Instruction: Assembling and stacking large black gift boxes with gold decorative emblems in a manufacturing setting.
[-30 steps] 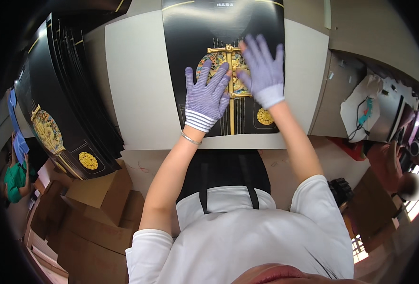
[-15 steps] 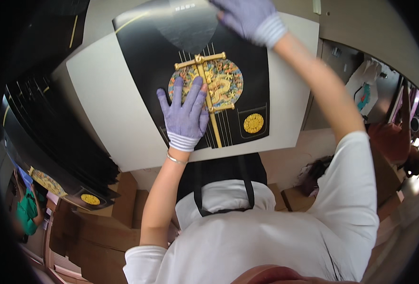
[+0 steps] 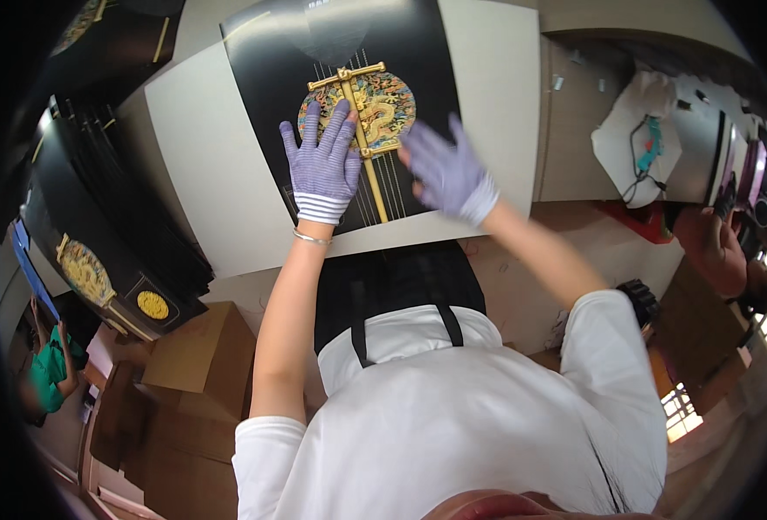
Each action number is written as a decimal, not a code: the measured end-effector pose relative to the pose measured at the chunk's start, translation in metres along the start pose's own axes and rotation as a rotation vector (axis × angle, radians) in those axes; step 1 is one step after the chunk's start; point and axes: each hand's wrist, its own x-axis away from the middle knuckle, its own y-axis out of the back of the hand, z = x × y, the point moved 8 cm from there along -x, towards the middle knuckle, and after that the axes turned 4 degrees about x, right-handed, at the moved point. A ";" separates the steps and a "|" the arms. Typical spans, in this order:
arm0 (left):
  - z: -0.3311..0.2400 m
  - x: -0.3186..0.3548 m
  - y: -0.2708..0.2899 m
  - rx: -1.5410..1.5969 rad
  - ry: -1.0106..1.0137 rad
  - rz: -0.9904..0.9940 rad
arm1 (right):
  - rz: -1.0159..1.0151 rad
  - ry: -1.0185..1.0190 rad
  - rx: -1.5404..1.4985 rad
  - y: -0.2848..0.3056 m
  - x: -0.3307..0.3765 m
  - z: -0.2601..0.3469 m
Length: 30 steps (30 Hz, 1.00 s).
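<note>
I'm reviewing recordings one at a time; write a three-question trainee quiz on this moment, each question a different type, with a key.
1. Multiple choice: what lies directly under the black dragon-print sheet?
A) a cardboard box
B) a white board
C) a stack of black sheets

2. True or false: the left hand lies on the black dragon-print sheet with its fingers spread.

3. Short answer: which of the person's two hands looks blurred?

Key:
1. B, the white board.
2. True; its fingers overlap the round dragon design.
3. The right hand.
</note>
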 end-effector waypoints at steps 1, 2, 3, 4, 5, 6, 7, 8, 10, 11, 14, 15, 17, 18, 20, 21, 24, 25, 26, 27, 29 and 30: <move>0.000 0.000 0.000 -0.017 -0.003 0.010 | 0.025 -0.083 -0.002 -0.008 0.033 0.024; 0.002 0.001 0.003 -0.038 -0.003 0.014 | 0.113 -0.125 -0.073 -0.023 0.068 0.050; 0.007 0.005 0.009 -0.003 -0.006 -0.015 | 0.117 -0.158 -0.096 -0.028 0.089 0.078; 0.012 0.010 0.014 -0.013 -0.012 -0.009 | 0.117 -0.178 -0.115 -0.026 0.099 0.095; 0.022 0.018 0.025 0.130 0.075 -0.157 | 0.070 -0.191 -0.109 -0.012 0.099 0.103; 0.031 0.029 0.035 0.274 0.148 -0.310 | 0.021 -0.199 -0.106 0.001 0.097 0.107; 0.043 0.042 0.043 0.347 0.321 -0.401 | -0.116 -0.297 -0.235 0.012 0.101 0.098; 0.053 0.059 0.047 0.427 0.488 -0.497 | -0.247 -0.385 -0.378 0.022 0.106 0.083; 0.109 0.140 0.020 0.806 0.864 -0.774 | -0.305 -0.668 -0.438 0.044 0.102 0.054; 0.109 0.150 0.004 1.103 0.994 -0.874 | -0.413 -0.786 -0.582 0.028 0.110 0.022; 0.065 0.107 0.005 0.892 0.761 -0.121 | -0.358 -1.062 -0.863 -0.068 0.134 -0.095; 0.094 0.153 -0.022 0.845 0.957 -0.286 | -0.158 -1.186 -1.191 -0.061 0.091 -0.060; 0.052 0.140 0.027 0.806 0.864 -0.401 | -0.041 -1.170 -1.183 -0.070 0.091 -0.075; 0.045 0.141 0.059 0.686 0.807 -0.488 | 0.061 -1.085 -1.110 -0.070 0.079 -0.073; 0.035 0.150 0.138 0.592 0.719 -0.525 | 0.189 -1.260 -1.477 -0.075 0.063 -0.032; 0.027 0.155 0.187 0.503 0.626 -0.525 | 0.142 -1.189 -1.553 -0.065 0.048 -0.005; 0.054 0.199 0.304 0.533 0.594 -0.726 | 0.121 -0.838 -1.791 -0.034 -0.015 0.082; 0.079 0.223 0.326 0.537 0.652 -0.755 | 0.178 -0.707 -1.880 -0.011 -0.040 0.119; 0.114 0.248 0.337 0.569 0.646 -0.813 | 0.214 -0.644 -1.866 0.017 -0.062 0.155; 0.156 0.271 0.344 0.647 0.720 -0.805 | 0.246 -0.543 -1.845 0.036 -0.082 0.183; 0.231 0.305 0.360 0.675 0.793 -0.811 | 0.332 -0.263 -1.658 0.076 -0.113 0.233; 0.269 0.326 0.371 0.477 0.782 -0.769 | 0.398 -0.145 -1.563 0.073 -0.123 0.246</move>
